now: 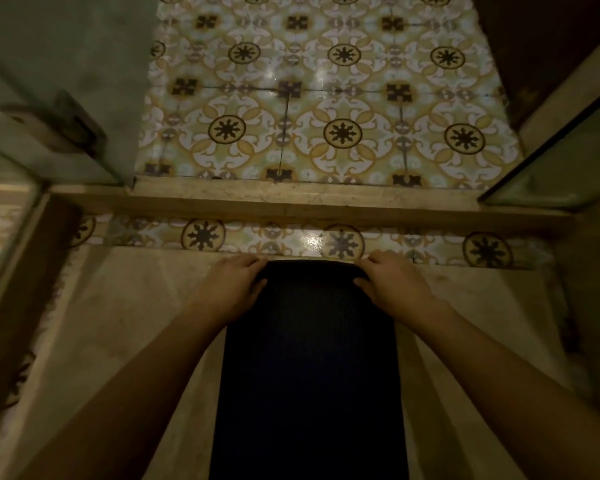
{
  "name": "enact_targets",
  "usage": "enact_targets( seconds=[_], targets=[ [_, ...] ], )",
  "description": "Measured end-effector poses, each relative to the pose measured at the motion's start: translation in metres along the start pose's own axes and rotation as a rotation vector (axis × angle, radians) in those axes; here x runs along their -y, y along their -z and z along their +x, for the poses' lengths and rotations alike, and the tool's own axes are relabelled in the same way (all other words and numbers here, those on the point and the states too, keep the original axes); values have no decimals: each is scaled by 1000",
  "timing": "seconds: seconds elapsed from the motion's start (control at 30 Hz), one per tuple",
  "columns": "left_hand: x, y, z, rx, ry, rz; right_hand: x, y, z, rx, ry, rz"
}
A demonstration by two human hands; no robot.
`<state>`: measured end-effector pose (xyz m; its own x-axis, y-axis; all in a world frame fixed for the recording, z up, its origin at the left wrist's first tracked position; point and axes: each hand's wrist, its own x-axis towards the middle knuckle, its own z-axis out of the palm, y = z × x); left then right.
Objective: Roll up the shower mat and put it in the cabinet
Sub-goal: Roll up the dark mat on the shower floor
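A: The shower mat (309, 358) lies flat on the pale stone floor, dark and long, and its far end is almost at the low stone ledge (291, 202). The left hand (232, 289) is on the far left corner and the right hand (392, 285) on the far right corner, both with fingers curled over the edge and thumbs on top of the mat.

B: So the rolling is only starting?

A: I judge so, no roll is visible yet, only the first edge taken. The grip looks light, a pinch of the border with half-closed hands, not a full fist.

B: What can go wrong from here?

A: If one hand turns faster than the other, the roll becomes a cone and will not stay tight (a long mat makes this error grow). Also the mat looks rubbery, so it may stick to the floor and pull out of the fingers.

B: And the space?

A: It is narrow: a glass panel (561, 161) on the right, a glass door (59, 98) on the left. The patterned tiles (326, 98) shine as if wet, so perhaps slippery. The cabinet is not in view
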<state>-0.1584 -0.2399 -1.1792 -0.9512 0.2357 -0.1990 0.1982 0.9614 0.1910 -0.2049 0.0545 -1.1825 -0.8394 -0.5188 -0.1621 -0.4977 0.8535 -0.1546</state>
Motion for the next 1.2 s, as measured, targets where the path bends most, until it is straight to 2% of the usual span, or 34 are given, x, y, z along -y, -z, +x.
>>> enact_targets(
  seconds=[0.1,0.23,0.43,0.53,0.7,0.87,1.2],
  targets=[
    [5,23,6,-26,-45,-29,0,14,4,20,-59,138],
    [11,25,14,177,50,-96,3,9,8,196,-113,190],
    [3,10,2,256,89,-149,10,-1,-1,193,-129,196],
    [0,0,-2,218,38,-22,10,3,3,238,-123,170],
    [-1,-3,5,140,-68,147,12,7,11,206,-97,15],
    [-3,6,31,-21,-45,117,4,17,24,39,-73,-25],
    [2,-5,50,-31,-44,68,-9,-8,34,2,17,-38]
  ],
)
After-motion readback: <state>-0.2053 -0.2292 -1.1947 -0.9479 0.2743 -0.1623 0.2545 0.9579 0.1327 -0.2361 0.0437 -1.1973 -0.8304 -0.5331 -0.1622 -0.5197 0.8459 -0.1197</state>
